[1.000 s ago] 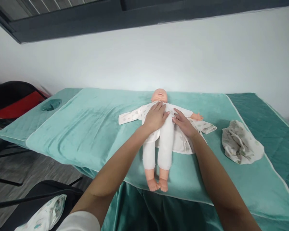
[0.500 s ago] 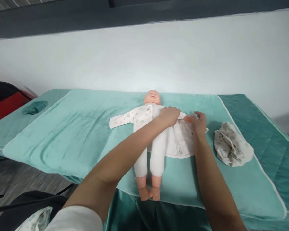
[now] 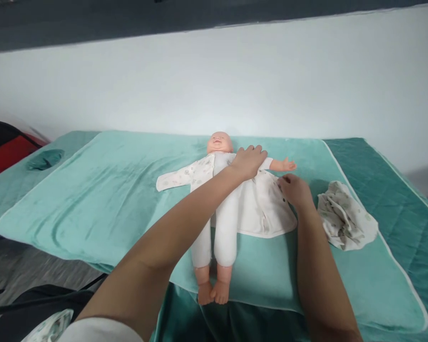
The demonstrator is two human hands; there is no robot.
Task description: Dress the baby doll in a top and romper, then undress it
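A baby doll (image 3: 219, 141) lies on its back on a light teal mat (image 3: 110, 199), head toward the wall, in white trousers. A white printed garment (image 3: 267, 211) is spread open under it; one sleeve (image 3: 178, 176) covers the arm on the left, while the other arm (image 3: 283, 165) sticks out bare. My left hand (image 3: 248, 160) rests flat on the doll's shoulder and upper chest, fingers spread. My right hand (image 3: 295, 189) has its fingers curled on the open front edge of the garment, just below the bare arm.
A crumpled patterned cloth (image 3: 345, 216) lies right of the doll. The mat covers a massage table with a darker teal cover (image 3: 395, 180) and a face hole (image 3: 44, 159) at the left end. A red and black chair (image 3: 3, 152) stands left; a black seat (image 3: 39, 299) stands at bottom left.
My left hand slid from the doll's belly up to its shoulder. My right hand moved right along the garment's front. The loose right sleeve no longer shows and the doll's arm is bare.
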